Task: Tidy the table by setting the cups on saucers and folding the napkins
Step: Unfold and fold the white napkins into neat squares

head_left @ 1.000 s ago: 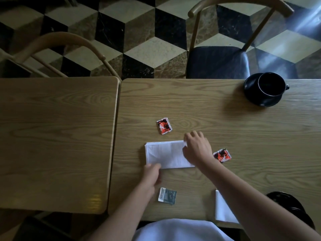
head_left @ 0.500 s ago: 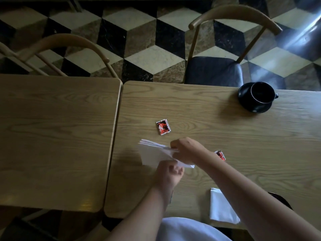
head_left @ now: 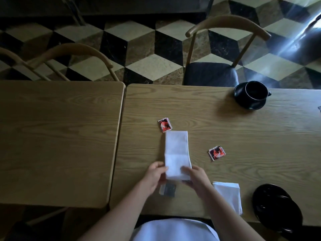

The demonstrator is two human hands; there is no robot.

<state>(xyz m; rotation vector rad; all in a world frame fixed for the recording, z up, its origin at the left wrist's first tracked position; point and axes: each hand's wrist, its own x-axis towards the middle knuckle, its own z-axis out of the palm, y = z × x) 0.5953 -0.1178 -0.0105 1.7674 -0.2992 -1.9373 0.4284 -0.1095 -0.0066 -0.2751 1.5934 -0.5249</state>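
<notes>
Both hands, left hand (head_left: 155,174) and right hand (head_left: 195,175), pinch the 6 o'clock end of the napkin (head_left: 176,152); light, limp paper, probably best lifted by corners.

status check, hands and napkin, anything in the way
Left hand and right hand both grip the napkin's near end. Napkin flat, long strip. Red packet at its far end.
</notes>
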